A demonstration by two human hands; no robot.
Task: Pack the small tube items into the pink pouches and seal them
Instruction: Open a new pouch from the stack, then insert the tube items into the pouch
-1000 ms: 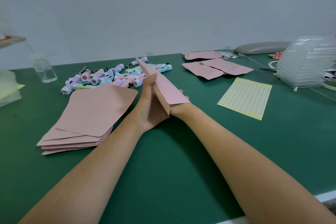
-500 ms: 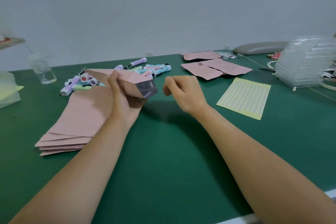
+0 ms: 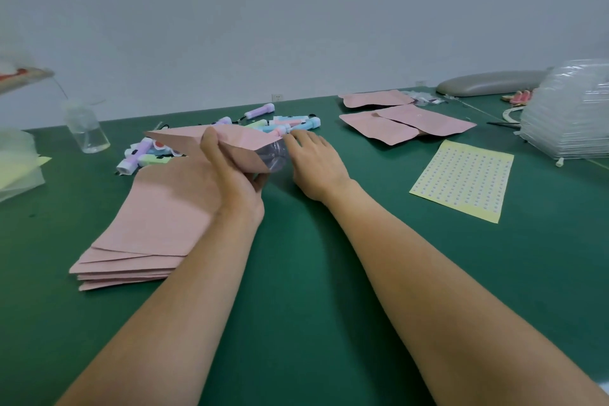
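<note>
Half a second on, our right hand (image 3: 316, 165) has uncurled and reached forward to the heap of small pastel plastic tubes (image 3: 296, 123), its fingers (image 3: 304, 138) stretched out, holding nothing, tips just beside a pink-ended tube. Our left hand (image 3: 237, 175) grips the flat pink pouch (image 3: 227, 140) near its mouth, thumb on top, the glossy clear lining (image 3: 275, 156) bowed open toward the right hand. We judge one tube should slide in end-first while the left squeeze keeps that mouth round. A stack of matte pink pouches (image 3: 148, 227) lies on the green felt-like tabletop (image 3: 296, 273); a dotted yellow sticker sheet (image 3: 461, 178) waits at right.
</note>
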